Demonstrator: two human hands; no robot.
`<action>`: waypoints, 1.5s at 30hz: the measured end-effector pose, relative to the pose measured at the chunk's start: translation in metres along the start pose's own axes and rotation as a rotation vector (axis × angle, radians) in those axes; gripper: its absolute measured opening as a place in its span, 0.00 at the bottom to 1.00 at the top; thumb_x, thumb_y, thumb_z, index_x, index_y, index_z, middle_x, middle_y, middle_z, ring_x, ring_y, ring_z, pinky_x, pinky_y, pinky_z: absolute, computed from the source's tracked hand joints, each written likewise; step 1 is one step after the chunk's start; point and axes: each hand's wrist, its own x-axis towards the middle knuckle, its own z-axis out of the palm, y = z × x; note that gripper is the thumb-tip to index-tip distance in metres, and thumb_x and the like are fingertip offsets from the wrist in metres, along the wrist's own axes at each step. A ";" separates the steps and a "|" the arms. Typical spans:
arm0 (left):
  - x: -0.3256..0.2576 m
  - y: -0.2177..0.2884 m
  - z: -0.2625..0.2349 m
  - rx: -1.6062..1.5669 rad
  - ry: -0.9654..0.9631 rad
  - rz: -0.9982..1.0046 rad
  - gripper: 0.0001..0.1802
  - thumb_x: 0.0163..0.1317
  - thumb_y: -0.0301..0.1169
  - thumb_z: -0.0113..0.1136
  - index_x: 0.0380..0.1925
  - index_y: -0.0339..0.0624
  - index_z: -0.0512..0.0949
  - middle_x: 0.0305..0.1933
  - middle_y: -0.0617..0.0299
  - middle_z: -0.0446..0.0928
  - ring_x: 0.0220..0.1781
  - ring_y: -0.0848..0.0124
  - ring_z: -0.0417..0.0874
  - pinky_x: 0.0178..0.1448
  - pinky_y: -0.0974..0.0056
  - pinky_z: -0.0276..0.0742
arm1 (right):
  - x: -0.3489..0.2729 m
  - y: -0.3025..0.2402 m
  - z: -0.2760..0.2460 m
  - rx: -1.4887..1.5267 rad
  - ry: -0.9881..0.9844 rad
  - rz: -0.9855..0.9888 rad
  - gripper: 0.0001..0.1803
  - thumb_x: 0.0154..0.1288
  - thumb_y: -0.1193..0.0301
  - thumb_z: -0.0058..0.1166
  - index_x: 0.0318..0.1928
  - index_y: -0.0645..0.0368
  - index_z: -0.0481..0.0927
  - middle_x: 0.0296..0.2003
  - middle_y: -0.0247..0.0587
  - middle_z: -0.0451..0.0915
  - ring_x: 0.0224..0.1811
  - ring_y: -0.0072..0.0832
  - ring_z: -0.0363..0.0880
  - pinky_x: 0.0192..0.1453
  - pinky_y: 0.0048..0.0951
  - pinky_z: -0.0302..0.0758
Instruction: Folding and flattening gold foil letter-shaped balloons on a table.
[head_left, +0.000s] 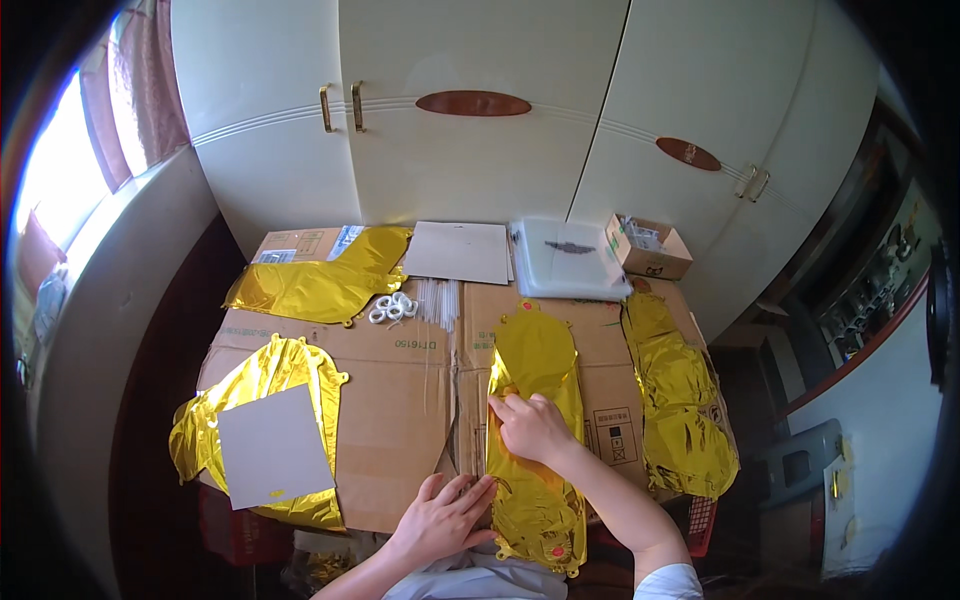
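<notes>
A flat gold foil balloon [537,345] lies lengthwise in front of me, a little right of the middle, with small tabs along its edge and a red spot near each end. My right hand [535,430] rests on its middle, fingers curled in and pinching at the left edge. Beside the lower left edge, my left hand [445,512] lies with its fingers stretched out and apart, the tips touching the foil. Under the right hand, part of the balloon is hidden.
Brown cardboard [390,375] covers the table. More gold foil balloons lie at far left [300,290], at left under a grey card [275,445], and at right [680,400]. At the back are white ribbon rolls [392,308], clear straws [437,303], grey cards [458,252], plastic bags [570,262] and a small box [655,255].
</notes>
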 end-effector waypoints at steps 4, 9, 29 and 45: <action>0.000 0.000 -0.002 0.009 -0.008 -0.004 0.36 0.64 0.60 0.50 0.63 0.46 0.72 0.67 0.65 0.70 0.64 0.66 0.69 0.66 0.47 0.65 | 0.005 -0.001 0.001 -0.016 -0.061 0.078 0.22 0.56 0.71 0.51 0.53 0.60 0.81 0.29 0.44 0.81 0.21 0.40 0.81 0.30 0.38 0.80; -0.001 0.000 0.000 0.004 -0.005 -0.006 0.36 0.64 0.60 0.50 0.63 0.47 0.72 0.67 0.66 0.70 0.64 0.65 0.69 0.67 0.47 0.64 | 0.010 -0.001 0.003 0.024 -0.125 0.182 0.26 0.54 0.72 0.51 0.56 0.60 0.78 0.32 0.48 0.81 0.23 0.44 0.82 0.30 0.44 0.81; -0.002 0.000 0.003 -0.005 -0.001 -0.007 0.36 0.63 0.60 0.51 0.62 0.47 0.73 0.67 0.66 0.70 0.65 0.64 0.68 0.69 0.47 0.60 | 0.017 0.000 0.002 0.044 -0.204 0.254 0.28 0.58 0.71 0.48 0.62 0.55 0.75 0.32 0.47 0.81 0.26 0.45 0.83 0.32 0.44 0.81; -0.002 0.000 0.002 0.000 -0.005 -0.012 0.36 0.63 0.60 0.52 0.62 0.47 0.73 0.67 0.65 0.69 0.66 0.64 0.67 0.70 0.47 0.58 | 0.076 -0.001 -0.031 0.157 -0.732 0.611 0.42 0.56 0.72 0.41 0.74 0.52 0.52 0.29 0.49 0.85 0.31 0.42 0.85 0.45 0.43 0.81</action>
